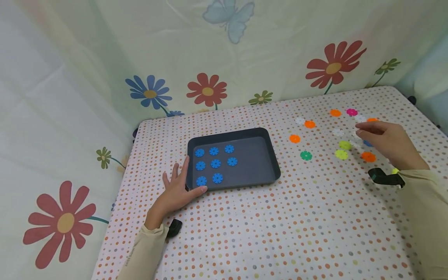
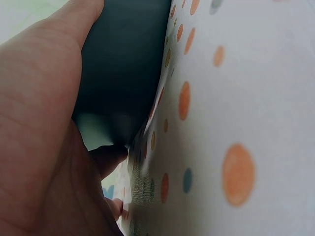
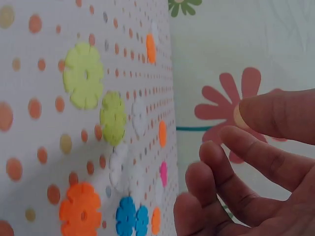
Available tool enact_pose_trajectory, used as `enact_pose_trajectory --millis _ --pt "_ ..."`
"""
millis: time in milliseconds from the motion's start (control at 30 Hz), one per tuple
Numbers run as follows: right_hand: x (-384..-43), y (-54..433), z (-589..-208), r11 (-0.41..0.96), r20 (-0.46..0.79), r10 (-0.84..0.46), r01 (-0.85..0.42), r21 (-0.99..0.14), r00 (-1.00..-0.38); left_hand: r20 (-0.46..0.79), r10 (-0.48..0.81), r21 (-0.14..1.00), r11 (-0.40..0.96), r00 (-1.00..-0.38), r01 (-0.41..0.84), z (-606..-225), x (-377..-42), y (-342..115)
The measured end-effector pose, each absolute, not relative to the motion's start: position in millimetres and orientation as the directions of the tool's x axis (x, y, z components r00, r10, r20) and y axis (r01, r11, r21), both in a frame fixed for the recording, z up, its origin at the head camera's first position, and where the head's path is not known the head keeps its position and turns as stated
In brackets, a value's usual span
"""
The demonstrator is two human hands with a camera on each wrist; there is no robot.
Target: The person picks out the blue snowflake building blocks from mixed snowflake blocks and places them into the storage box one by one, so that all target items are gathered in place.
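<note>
A dark grey rectangular tray (image 1: 254, 165) lies on the dotted table. Inside it, flat blue notched discs (image 1: 216, 163) form two rows of three and a near row of two at the left. My left hand (image 1: 176, 194) rests at the tray's near left corner, fingers spread along the left side and thumb at the near rim. Over the loose discs at the right, my right hand (image 1: 392, 144) hovers with loosely bent fingers and nothing between them. In the right wrist view two overlapping blue discs (image 3: 126, 216) lie below the fingertips, near an orange disc (image 3: 81, 211).
Scattered right of the tray are a green disc (image 1: 306, 155), yellow discs (image 1: 341, 154), a pink disc (image 1: 352, 112), several orange discs (image 1: 294, 139) and clear white ones (image 1: 338, 132). A flowered curtain (image 1: 273, 50) hangs behind the table.
</note>
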State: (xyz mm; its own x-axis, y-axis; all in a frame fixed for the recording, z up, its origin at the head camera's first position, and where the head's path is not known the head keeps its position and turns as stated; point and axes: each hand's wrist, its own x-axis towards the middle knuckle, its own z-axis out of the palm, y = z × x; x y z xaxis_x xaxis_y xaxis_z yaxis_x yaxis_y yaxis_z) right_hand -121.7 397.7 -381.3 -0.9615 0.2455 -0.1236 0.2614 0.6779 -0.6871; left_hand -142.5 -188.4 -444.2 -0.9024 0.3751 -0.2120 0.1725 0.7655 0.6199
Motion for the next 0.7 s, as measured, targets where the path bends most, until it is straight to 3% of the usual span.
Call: enact_pose_trajectory --millis 333,700 --pt "-117.2 419.8 -383.2 0.653 -0.164 0.344 0.361 -0.666 -0.925 -0.211 0.375 0.62 0.765 -0.903 0.173 -443.6 -143.4 -186.3" --pt "-114.5 443.1 -395.3 0.657 -0.188 0.359 0.391 -0.645 -0.914 -0.213 0.371 0.614 0.771 -0.904 0.172 -444.2 -143.4 -185.9"
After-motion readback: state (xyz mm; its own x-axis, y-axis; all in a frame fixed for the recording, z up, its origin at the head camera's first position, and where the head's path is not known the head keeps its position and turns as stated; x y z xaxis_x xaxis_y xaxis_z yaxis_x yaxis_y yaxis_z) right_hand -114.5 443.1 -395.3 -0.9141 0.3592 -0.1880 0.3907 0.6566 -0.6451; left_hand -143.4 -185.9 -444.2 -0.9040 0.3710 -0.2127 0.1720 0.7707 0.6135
